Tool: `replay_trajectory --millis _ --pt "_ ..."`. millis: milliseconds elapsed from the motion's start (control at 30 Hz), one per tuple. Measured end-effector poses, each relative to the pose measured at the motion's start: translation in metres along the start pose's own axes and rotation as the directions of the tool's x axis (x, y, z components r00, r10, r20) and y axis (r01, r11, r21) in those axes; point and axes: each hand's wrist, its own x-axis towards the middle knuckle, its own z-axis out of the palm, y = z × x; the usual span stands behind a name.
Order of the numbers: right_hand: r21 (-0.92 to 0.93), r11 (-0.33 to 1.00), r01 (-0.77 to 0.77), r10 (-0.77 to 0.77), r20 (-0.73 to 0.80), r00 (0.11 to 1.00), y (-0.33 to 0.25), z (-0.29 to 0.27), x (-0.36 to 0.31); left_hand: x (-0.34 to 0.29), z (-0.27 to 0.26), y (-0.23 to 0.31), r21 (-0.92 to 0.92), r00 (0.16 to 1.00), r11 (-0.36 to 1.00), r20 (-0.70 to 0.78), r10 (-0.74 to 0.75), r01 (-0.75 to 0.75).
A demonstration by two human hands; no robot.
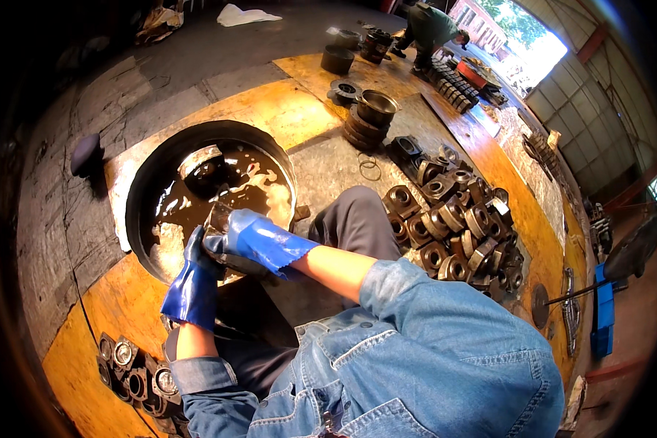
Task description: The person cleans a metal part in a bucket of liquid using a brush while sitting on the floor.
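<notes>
Workshop floor — one basin (142, 193), both hands (223, 244) gripping one metal part (219, 219).

Basin (142, 190) ahead, heap of metal housings (452, 226) to its right, smaller cluster (135, 372) near left.

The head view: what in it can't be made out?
- Part held over the basin: mostly covered by the right hand and left hand; its shape is unclear.
- Basin's bottom: hidden under dark, foamy liquid.
- Stack of parts at lower left: partly hidden behind the left sleeve.
- Distant person at top: too small and bent by the fisheye to tell what they handle.
</notes>
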Motion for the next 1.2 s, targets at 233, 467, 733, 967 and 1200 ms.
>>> replay_trajectory --millis 233,467,733,967,1200 --pt "-0.033 0.999 0.041 -0.042 -0.028 0.999 0.010 0.003 0.002 -0.002 0.004 -0.003 0.002 0.996 0.999 0.072 -0.052 0.052" --pt "-0.048 0.998 -0.047 0.049 0.035 0.998 -0.003 -0.006 -0.003 -0.025 0.029 0.001 0.056 0.990 0.998 -0.135 -0.034 0.042" --pt "-0.033 0.998 -0.056 0.058 0.074 0.996 0.004 0.000 0.004 -0.029 0.038 0.000 0.040 0.985 0.999 -0.175 -0.005 0.012" --pt "-0.100 0.994 0.044 -0.035 0.090 0.995 -0.001 -0.005 0.000 -0.026 0.030 0.000 0.089 0.992 0.995 -0.116 0.053 -0.043" --pt "-0.049 0.994 0.099 -0.100 -0.009 0.995 0.014 0.007 0.005 -0.033 0.044 0.000 0.101 0.982 0.994 -0.189 -0.010 0.030"
